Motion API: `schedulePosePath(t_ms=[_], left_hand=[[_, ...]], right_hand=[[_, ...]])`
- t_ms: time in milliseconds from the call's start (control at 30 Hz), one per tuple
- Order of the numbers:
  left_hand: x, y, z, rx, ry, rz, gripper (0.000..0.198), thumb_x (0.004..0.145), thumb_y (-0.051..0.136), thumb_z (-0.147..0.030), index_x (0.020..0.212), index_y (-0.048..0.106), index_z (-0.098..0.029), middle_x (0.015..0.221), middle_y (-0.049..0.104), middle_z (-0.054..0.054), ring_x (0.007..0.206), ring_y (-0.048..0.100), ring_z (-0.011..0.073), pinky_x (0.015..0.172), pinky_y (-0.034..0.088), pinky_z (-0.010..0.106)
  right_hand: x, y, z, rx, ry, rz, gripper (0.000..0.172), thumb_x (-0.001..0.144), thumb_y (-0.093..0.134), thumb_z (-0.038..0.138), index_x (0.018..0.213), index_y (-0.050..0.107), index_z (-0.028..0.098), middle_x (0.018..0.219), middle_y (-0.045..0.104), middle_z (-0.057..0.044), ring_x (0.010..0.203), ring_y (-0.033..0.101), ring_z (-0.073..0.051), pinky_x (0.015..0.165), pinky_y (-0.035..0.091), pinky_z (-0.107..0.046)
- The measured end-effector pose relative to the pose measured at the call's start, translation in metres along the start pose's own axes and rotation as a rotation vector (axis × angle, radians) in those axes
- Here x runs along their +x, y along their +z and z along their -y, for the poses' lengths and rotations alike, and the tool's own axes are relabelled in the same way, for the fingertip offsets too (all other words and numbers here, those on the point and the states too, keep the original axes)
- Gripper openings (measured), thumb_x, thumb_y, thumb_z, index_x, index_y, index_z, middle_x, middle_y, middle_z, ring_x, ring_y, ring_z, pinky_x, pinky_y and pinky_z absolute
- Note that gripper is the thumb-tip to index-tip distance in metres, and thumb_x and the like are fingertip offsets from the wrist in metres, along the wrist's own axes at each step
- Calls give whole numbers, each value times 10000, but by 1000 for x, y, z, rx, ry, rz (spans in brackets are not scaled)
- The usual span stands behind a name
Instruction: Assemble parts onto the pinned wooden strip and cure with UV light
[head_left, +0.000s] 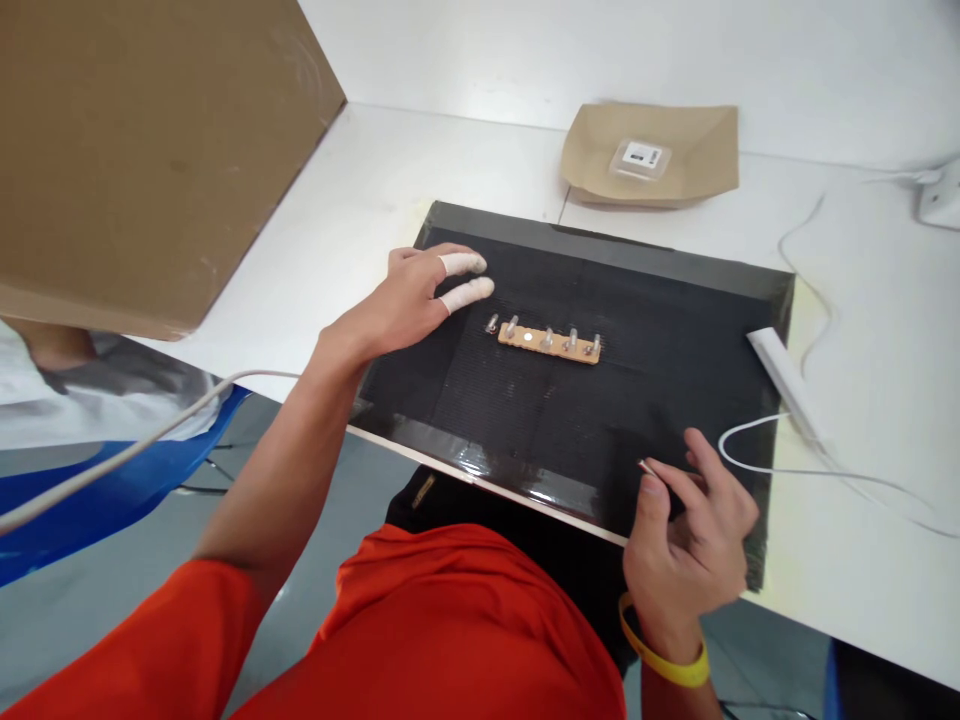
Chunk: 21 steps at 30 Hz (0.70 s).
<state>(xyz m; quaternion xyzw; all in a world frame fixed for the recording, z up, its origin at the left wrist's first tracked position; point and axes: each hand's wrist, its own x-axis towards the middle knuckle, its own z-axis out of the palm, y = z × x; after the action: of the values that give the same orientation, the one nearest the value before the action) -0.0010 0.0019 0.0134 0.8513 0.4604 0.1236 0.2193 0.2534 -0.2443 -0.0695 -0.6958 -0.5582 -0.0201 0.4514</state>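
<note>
My left hand [418,297] rests over the left side of a black mat [480,390], its thumb and index finger stretched out in white finger covers. Just right of those fingertips lies a tan strip [536,341] with a white dot and several small clear tube-like pieces standing along it. One more clear piece [492,324] sits apart, off the strip's left end. Above the mat's lower right corner, my right hand [694,530] pinches a tiny thin reddish-brown piece [643,465] between thumb and index finger. Most of that piece is hidden, so its kind is unclear.
Behind the mat, a brown paper tray [697,165] holds a clear plastic box [640,159] with a label. A long white bar [787,385] with a white cable lies on the right. A large cardboard panel [150,150] stands left, near another person's arm [49,343].
</note>
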Motion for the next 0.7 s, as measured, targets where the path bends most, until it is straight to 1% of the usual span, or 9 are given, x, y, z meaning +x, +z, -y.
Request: schedulePosePath(t_ms=[67, 167, 233, 333, 400, 467, 567, 633, 700], left_hand=[[-5, -3, -2, -8, -43, -35, 548, 1066, 428, -613, 1343, 676, -210, 1490, 640, 108, 1361, 590, 297, 1210, 340, 446], [-15, -6, 1, -19, -60, 10, 634, 1043, 391, -702, 1369, 658, -228, 1538, 599, 104, 1436, 526, 318, 1258, 264, 479], [-23, -9, 7, -15, -32, 69, 716, 957, 483, -806, 1373, 658, -251, 1582, 558, 110, 1502, 452, 352, 1277, 211, 525], [-35, -12, 17, 7, 2, 141, 897, 768, 638, -914, 1395, 647, -272, 1642, 488, 129, 1571, 321, 412, 1277, 164, 595], [-43, -15, 24, 32, 1, 161, 939, 731, 658, -928, 1408, 638, -277, 1654, 469, 131, 1585, 275, 432, 1268, 143, 627], [-51, -17, 29, 63, 4, 144, 909, 753, 647, -919, 1393, 650, -274, 1644, 481, 130, 1582, 278, 432, 1258, 135, 634], [-64, -16, 36, 100, 3, 83, 765, 833, 619, -868, 1317, 700, -282, 1590, 546, 115, 1552, 345, 402, 1244, 148, 608], [-72, -10, 38, 107, -11, 46, 670, 884, 610, -818, 1274, 723, -285, 1552, 584, 110, 1526, 393, 386, 1233, 166, 588], [-77, -1, 35, 97, -23, 16, 630, 897, 641, -773, 1274, 724, -276, 1542, 592, 115, 1513, 417, 385, 1226, 185, 573]], right_hand=[[0, 0, 0, 1, -2, -2, 143, 934, 702, 188, 1051, 782, 205, 1403, 718, -128, 1110, 688, -268, 993, 514, -491], [1, 1, 1, 1, -10, -5, 134, 940, 700, 193, 1046, 781, 197, 1407, 716, -133, 1112, 688, -263, 1001, 507, -481], [2, 1, 2, -6, -15, -1, 127, 945, 695, 193, 1038, 782, 193, 1398, 719, -137, 1111, 689, -263, 1001, 504, -479], [3, 2, 3, -22, -23, 4, 122, 957, 683, 201, 1026, 783, 195, 1386, 724, -136, 1122, 690, -266, 1009, 501, -481], [3, 2, 3, -24, -27, 1, 125, 968, 671, 209, 1022, 784, 200, 1388, 724, -134, 1130, 689, -264, 1022, 498, -481], [3, 3, 2, -13, -30, -6, 129, 973, 665, 214, 1024, 783, 203, 1394, 722, -135, 1136, 688, -263, 1035, 498, -483], [3, 3, 1, 5, -44, -3, 129, 977, 663, 225, 1012, 785, 203, 1392, 723, -138, 1150, 681, -269, 1034, 503, -486], [4, 3, 0, 9, -62, 16, 136, 982, 657, 236, 999, 788, 203, 1386, 726, -140, 1151, 677, -273, 1023, 505, -484], [4, 3, -1, 8, -88, 34, 146, 986, 652, 246, 1003, 790, 201, 1388, 724, -145, 1142, 677, -273, 1017, 506, -485]])
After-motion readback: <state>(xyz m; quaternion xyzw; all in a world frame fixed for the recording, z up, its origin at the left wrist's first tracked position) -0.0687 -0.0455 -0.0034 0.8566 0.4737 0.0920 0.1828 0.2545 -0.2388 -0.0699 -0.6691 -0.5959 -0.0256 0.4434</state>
